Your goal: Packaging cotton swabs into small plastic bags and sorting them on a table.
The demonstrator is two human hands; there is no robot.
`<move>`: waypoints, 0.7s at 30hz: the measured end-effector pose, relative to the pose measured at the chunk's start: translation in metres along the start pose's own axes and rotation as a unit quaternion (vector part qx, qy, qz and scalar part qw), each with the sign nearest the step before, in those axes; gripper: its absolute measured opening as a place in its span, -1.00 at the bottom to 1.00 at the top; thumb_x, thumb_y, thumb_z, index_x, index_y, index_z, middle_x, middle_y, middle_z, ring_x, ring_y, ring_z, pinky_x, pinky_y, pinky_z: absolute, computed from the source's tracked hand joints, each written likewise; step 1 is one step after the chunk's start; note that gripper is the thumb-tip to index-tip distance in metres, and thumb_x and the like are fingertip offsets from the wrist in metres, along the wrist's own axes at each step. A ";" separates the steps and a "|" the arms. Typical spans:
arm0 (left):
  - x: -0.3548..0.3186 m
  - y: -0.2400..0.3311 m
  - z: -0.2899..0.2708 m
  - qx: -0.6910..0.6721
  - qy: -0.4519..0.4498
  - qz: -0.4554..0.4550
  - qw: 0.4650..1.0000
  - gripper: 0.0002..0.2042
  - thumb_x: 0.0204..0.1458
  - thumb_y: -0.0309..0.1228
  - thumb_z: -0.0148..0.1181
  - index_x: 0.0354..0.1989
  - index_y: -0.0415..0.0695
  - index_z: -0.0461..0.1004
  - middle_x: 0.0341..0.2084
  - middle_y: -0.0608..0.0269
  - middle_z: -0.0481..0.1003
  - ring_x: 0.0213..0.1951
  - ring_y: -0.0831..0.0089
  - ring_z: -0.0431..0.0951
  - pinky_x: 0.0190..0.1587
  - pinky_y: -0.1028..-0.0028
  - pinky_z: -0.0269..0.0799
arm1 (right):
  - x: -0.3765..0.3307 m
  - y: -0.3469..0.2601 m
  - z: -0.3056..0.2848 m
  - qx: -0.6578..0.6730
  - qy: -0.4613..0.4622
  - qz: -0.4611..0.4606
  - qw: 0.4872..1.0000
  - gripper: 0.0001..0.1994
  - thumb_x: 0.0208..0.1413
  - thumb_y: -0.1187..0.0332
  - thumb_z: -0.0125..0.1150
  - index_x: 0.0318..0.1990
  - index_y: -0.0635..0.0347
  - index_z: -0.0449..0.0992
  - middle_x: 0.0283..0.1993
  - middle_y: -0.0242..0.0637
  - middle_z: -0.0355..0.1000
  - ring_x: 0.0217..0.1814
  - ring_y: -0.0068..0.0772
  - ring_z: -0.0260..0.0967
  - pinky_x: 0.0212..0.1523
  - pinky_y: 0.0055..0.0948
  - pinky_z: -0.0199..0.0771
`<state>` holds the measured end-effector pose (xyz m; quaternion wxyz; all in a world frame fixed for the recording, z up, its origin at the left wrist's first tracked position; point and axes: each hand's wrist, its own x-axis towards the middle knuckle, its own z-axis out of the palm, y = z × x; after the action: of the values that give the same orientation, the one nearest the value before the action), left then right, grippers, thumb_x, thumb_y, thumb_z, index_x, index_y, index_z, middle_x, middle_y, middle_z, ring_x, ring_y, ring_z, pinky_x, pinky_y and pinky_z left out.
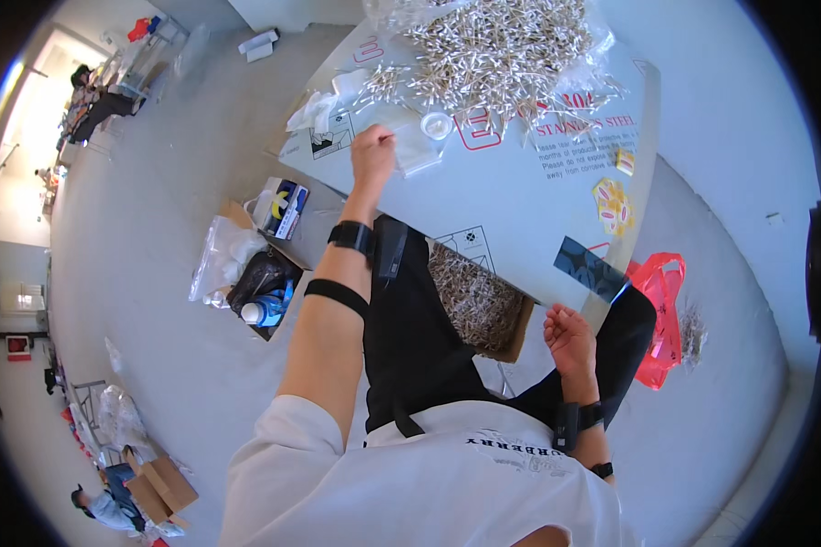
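Note:
My left hand (pixel 374 153) is over the table's near left part, its fingers pinched together. What they hold, if anything, is too small to make out. Just right of it lie clear plastic bags (pixel 418 157) and a small round white tub or lid (pixel 436 125). A large heap of cotton swabs (pixel 502 55) covers the far side of the table. Lower right, my right hand (pixel 570 335) is at the near table edge, palm up and fingers curled in. Whether anything is between them does not show. Above it, a dark glossy sheet (pixel 586 266) lies at the edge.
Yellow-and-white labels (pixel 613 206) lie on the table's right side. Below the edge, between my legs, stands a cardboard box (pixel 523 326) full of swabs. A red plastic bag (pixel 661 319) hangs at right. A carton with a bottle (pixel 263 313) stands at left. Two people are farther off.

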<state>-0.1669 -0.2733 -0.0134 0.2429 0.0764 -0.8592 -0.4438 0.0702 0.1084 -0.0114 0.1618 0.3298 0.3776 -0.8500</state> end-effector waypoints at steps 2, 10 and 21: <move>0.012 0.024 0.019 0.004 -0.036 0.064 0.997 -0.93 -0.19 -0.48 0.17 -0.55 -0.23 0.49 -0.61 0.02 0.50 -0.48 0.15 0.52 -0.38 0.29 0.41 | 0.002 0.001 0.002 -0.009 0.002 0.002 1.000 -0.82 0.13 0.47 0.03 -0.14 0.34 0.39 -0.29 -0.22 0.46 -0.35 -0.47 0.41 -0.35 -0.57 0.47; 0.038 0.051 0.065 0.375 -0.207 0.153 0.891 -0.83 -0.12 -0.43 0.01 -0.51 -0.16 0.56 -0.50 0.13 0.55 -0.32 0.10 0.52 -0.23 0.22 0.45 | -0.003 0.009 0.021 -0.046 0.024 0.014 0.999 -0.85 0.12 0.49 0.05 -0.18 0.31 0.45 -0.30 -0.22 0.48 -0.35 -0.46 0.43 -0.35 -0.56 0.47; 0.027 0.057 0.028 0.221 -0.084 0.107 0.966 -0.92 -0.16 -0.47 0.10 -0.56 -0.22 0.44 -0.54 -0.07 0.49 -0.34 0.02 0.52 -0.30 0.16 0.42 | -0.001 0.010 0.016 -0.026 0.021 -0.005 0.999 -0.86 0.12 0.49 0.04 -0.21 0.33 0.47 -0.30 -0.19 0.48 -0.35 -0.43 0.44 -0.34 -0.54 0.48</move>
<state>-0.1991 -0.2281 0.0278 0.1932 -0.0016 -0.9563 -0.2195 0.0694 0.0901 -0.0085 0.1579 0.3412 0.4049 -0.8335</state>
